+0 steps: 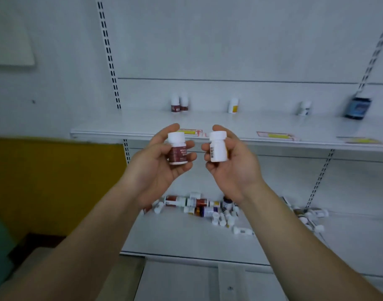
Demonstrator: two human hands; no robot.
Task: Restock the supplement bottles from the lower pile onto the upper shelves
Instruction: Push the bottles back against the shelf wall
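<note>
L hand (162,161) clamped on red-label bottle (177,151); R hand (227,161) clamped on white bottle (217,146), both upright, above lower pile (199,208). Match labels w/ upper shelf (142,127) stock: red beside red pair (179,103), white near yellow-label bottle (233,105). Set down upright, labels fwd.

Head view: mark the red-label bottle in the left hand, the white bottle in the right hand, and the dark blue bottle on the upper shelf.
red-label bottle (178,153), head view, on its label.
white bottle (218,152), head view, on its body.
dark blue bottle (357,108), head view, on its front.
</note>
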